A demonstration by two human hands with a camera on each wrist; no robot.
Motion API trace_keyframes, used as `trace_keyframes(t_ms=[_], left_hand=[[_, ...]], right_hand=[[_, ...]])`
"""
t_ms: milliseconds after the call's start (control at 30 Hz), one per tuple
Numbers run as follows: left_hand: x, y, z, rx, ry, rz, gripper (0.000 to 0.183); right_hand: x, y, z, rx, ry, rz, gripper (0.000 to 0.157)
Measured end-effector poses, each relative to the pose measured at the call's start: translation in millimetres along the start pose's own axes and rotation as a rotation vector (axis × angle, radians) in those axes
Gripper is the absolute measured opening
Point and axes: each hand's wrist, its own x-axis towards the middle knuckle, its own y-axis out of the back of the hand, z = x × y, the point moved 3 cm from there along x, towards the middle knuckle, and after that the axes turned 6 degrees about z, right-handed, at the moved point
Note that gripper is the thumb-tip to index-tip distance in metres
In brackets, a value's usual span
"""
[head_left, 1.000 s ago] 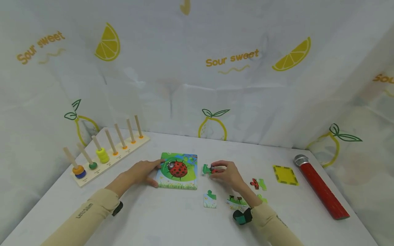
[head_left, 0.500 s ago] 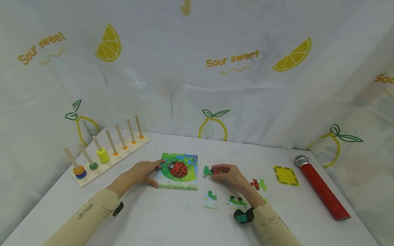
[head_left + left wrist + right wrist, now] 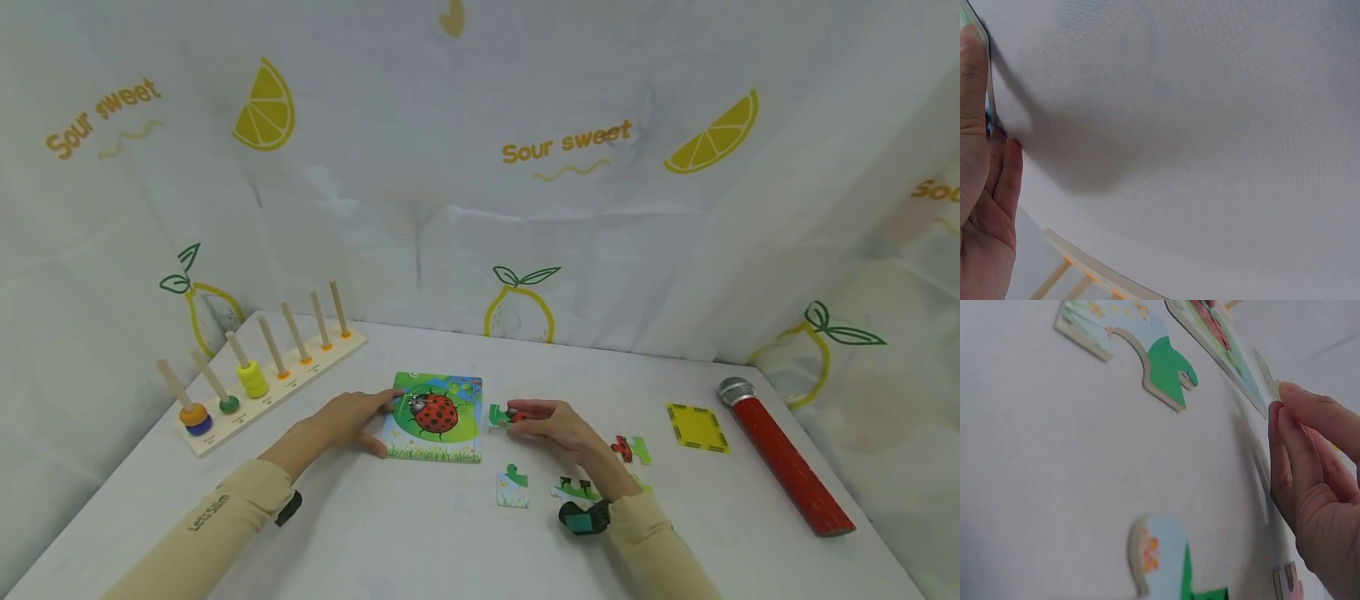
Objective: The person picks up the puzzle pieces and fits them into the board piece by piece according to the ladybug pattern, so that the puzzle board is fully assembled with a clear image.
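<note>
A square ladybug picture board [image 3: 437,417] lies on the white table in the head view. My left hand [image 3: 345,422] rests at its left side, thumb by the near corner and fingers farther up the edge. The left wrist view shows that thumb [image 3: 971,81] against the board's border. Right of the board, my right hand [image 3: 558,425] pinches a green puzzle piece [image 3: 498,416] with some red on it, just above or on the table; I cannot tell which. In the right wrist view its fingertips meet the thumb, hiding most of the piece.
Loose puzzle pieces lie nearby: a flowered one [image 3: 512,487], one with dark legs [image 3: 576,490], and a red-and-green one [image 3: 630,450]. A pegged bead stand [image 3: 277,392] is at the left. A yellow square frame [image 3: 697,427] and red microphone [image 3: 783,458] lie at the right.
My right hand moves slightly left toward the board with the puzzle piece after a small shift right. The piece has turned a little. My left hand stays at the board.
</note>
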Motion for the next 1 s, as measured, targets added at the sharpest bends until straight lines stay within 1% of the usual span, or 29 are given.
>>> trace_keyframes(t_ms=[67, 300, 500, 733, 1000], left_hand=[[0.0, 0.4, -0.2, -0.007, 0.01, -0.003, 0.09], [-0.7, 1.1, -1.2, 0.009, 0.008, -0.005, 0.09], [-0.7, 0.1, -3.4, -0.006, 0.022, -0.01, 0.09], [-0.9, 0.8, -0.5, 0.001, 0.001, -0.005, 0.09], [0.4, 0.3, 0.3, 0.009, 0.009, -0.012, 0.09]], right_hand=[[2.5, -4.1, 0.2, 0.015, -0.001, -0.011, 0.051], [10.0, -23.5, -6.5, 0.061, -0.007, -0.054, 0.051], [18.0, -39.5, -10.6, 0.097, -0.009, -0.097, 0.05], [24.9, -58.6, -15.5, 0.111, -0.001, -0.122, 0.048], [30.6, -77.6, -20.5, 0.157, 0.007, -0.161, 0.046]])
